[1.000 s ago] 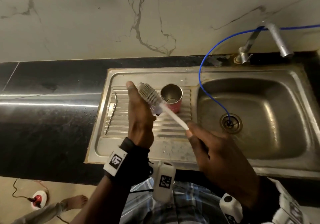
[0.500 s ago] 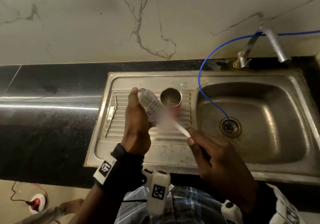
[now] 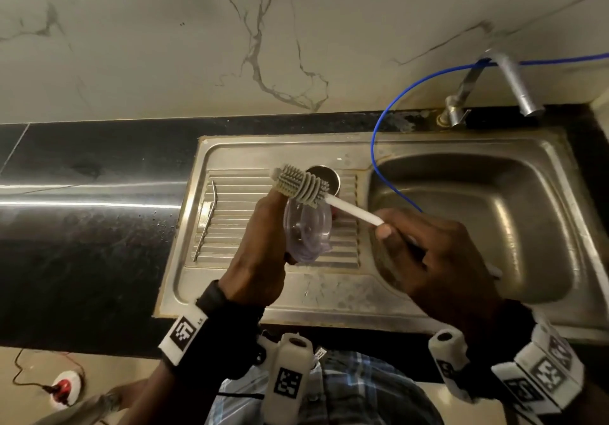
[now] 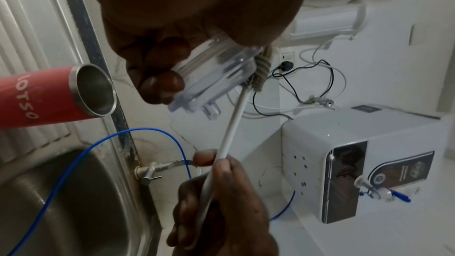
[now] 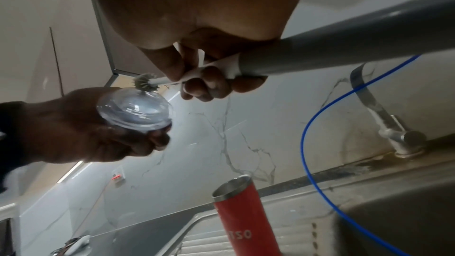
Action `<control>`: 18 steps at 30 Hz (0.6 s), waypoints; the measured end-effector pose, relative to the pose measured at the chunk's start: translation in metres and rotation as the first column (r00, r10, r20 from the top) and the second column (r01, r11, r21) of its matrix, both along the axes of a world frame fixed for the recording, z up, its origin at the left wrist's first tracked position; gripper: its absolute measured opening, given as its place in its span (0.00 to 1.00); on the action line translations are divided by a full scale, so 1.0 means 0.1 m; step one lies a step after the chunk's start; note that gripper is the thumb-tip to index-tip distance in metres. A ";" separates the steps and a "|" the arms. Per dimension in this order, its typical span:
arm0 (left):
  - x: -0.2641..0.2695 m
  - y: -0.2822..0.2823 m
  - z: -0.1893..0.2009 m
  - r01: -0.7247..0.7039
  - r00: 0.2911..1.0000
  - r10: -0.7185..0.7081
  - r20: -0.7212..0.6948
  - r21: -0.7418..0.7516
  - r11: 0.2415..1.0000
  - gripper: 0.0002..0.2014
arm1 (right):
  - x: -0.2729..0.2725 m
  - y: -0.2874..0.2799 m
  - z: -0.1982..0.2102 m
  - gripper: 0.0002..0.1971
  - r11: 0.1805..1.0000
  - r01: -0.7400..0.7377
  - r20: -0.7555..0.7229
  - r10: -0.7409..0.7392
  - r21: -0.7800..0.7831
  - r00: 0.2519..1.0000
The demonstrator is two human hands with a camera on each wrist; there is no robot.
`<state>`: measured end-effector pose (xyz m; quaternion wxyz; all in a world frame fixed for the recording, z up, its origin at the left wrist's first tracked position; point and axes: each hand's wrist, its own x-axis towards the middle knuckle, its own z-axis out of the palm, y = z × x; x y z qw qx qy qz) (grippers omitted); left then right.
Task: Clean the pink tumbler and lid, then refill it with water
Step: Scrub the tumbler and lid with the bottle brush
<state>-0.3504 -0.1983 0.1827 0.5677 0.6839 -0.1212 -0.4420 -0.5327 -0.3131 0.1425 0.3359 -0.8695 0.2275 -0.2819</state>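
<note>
My left hand (image 3: 260, 246) holds the clear plastic lid (image 3: 308, 232) on edge above the ribbed drainboard; the lid (image 4: 216, 77) and lid (image 5: 134, 109) show in both wrist views. My right hand (image 3: 425, 250) grips the white handle of a bottle brush (image 3: 301, 186), whose grey bristle head lies across the lid's upper rim. Behind the lid, the pink tumbler (image 5: 242, 219) stands upright and uncapped on the drainboard, steel rim open; the tumbler (image 4: 56, 94) appears again at the left.
The steel sink basin (image 3: 478, 227) lies to the right with a tap (image 3: 514, 85) behind it and a blue tube (image 3: 375, 161) running into it. A metal straw (image 3: 206, 220) lies on the drainboard's left. A water purifier (image 4: 357, 163) stands nearby.
The brush has slid along the lid's edge, its head now over the top rim. My left hand has turned the lid so its face shows. The view has shifted a little.
</note>
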 end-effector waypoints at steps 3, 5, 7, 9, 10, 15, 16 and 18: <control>0.04 0.03 0.08 0.045 0.997 -0.046 -0.061 -0.020 0.999 0.22 | -0.03 -0.12 -0.06 0.09 1.000 0.002 0.020 -0.002 -0.017 1.000; 0.06 0.06 0.11 0.025 0.999 -0.027 -0.035 -0.070 0.997 0.17 | -0.07 -0.18 -0.13 0.10 1.000 0.005 0.012 -0.005 -0.018 1.000; 0.09 0.07 0.16 0.012 1.000 -0.011 0.007 -0.131 0.991 0.05 | -0.13 -0.21 -0.17 0.10 1.000 0.013 0.018 -0.012 -0.008 1.000; 0.13 0.09 0.17 -0.006 1.000 0.005 -0.005 -0.161 0.987 0.06 | -0.17 -0.21 -0.18 0.10 1.000 -0.009 0.038 0.009 -0.005 0.999; 0.13 0.09 0.15 -0.017 0.999 0.008 -0.052 -0.163 0.986 0.06 | -0.16 -0.20 -0.18 0.10 1.000 -0.022 0.044 0.022 -0.005 0.999; 0.06 0.04 0.10 0.042 0.976 -0.060 -0.208 -0.088 0.995 0.22 | -0.06 -0.17 -0.17 0.12 0.998 -0.049 0.044 0.051 -0.040 0.998; 0.07 0.03 0.09 0.037 0.976 -0.054 -0.211 -0.082 0.996 0.19 | -0.06 -0.18 -0.17 0.12 0.998 -0.050 0.050 0.052 -0.041 0.997; 0.10 0.02 0.10 0.063 0.975 -0.074 -0.208 -0.058 0.996 0.22 | -0.06 -0.18 -0.16 0.13 0.998 -0.054 0.053 0.056 -0.039 0.997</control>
